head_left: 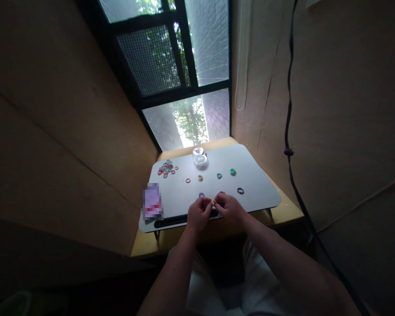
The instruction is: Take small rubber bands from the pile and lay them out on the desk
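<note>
Close together at the near edge of the white lap table (181,197), my left hand (198,212) and my right hand (228,207) pinch a small yellow hair tie (213,201) between their fingertips. Just beyond my fingers lie a purple hair tie (202,194) and a red one (221,192), partly hidden by my right hand. Farther off sit pink (188,180), tan (200,178), light blue (219,175) and green hair ties (233,172) in a loose row. A dark hair tie (240,191) rests to the right.
A mixed pile of hair ties (166,168) lies at the back left, and a clear round container (200,159) stands at the back. A blurred purple packet (152,202) is on the left. A black cable (288,109) hangs at the right; a window (187,92) is behind.
</note>
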{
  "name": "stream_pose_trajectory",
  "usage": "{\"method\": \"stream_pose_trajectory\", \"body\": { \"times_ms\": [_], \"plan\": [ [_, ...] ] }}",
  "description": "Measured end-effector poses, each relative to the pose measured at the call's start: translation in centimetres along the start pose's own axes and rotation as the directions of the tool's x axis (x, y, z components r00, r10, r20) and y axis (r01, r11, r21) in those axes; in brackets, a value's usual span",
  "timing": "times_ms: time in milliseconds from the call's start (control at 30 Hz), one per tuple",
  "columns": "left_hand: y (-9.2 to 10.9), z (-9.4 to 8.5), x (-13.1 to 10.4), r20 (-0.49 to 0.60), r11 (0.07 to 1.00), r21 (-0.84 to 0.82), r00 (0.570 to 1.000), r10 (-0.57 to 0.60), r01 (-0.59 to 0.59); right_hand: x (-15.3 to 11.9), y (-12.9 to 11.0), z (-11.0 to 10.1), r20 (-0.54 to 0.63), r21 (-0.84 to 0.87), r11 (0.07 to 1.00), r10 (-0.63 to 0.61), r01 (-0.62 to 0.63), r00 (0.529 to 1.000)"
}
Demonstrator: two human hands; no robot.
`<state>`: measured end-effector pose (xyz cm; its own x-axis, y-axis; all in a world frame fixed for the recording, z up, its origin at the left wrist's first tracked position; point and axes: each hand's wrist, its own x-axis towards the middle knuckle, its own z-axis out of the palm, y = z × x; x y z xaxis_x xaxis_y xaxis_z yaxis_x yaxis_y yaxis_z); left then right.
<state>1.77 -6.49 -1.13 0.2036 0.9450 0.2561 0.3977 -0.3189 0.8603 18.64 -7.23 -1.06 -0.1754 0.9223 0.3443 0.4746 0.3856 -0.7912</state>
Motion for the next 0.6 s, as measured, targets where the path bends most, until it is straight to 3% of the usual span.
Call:
{"method": "stream_pose_trajectory", "body": {
  "times_ms": [600],
  "plan": [
    [-0.03, -0.16, 0.07, 0.027, 0.999, 0.029, 0.999, 0.04, -0.041, 0.0, 0.32, 0.12, 0.0, 0.071, 0.997, -0.003, 0.003, 1.0]
  ]
}}
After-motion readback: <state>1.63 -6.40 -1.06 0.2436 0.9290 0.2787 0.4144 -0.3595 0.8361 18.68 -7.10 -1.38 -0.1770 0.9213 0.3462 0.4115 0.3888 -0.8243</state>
